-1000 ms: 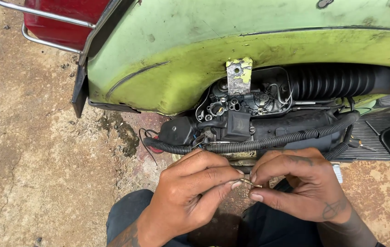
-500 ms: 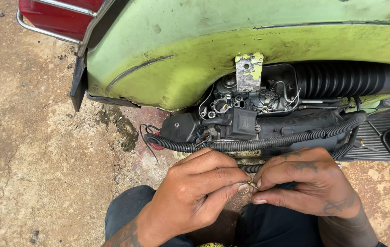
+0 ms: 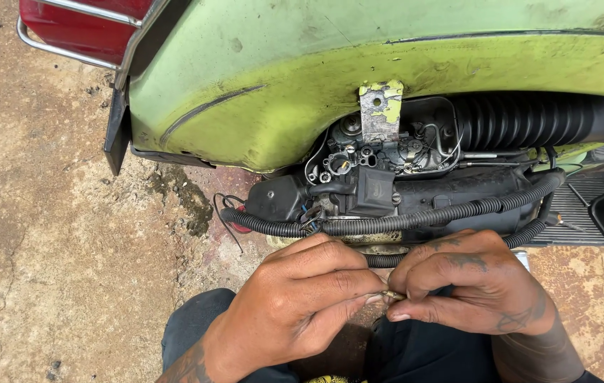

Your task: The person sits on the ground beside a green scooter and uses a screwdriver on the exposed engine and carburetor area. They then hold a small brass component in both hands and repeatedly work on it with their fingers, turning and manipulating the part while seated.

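My left hand and my right hand meet fingertip to fingertip low in the head view. Both pinch one tiny brass-coloured part between thumbs and forefingers; most of it is hidden by the fingers. Just beyond the hands lies the open engine bay of a green scooter, with a carburettor, a black box and corrugated black cable sleeves. A thick ribbed black rubber hose runs to the right.
A bare metal bracket hangs over the carburettor. The red tail light with chrome guard is at the top left. Stained concrete floor spreads to the left. My dark-trousered knees sit below the hands.
The view has shifted slightly, so the scooter sits a little lower and to the right. Both hands stay together on the small part, with only small finger movements.
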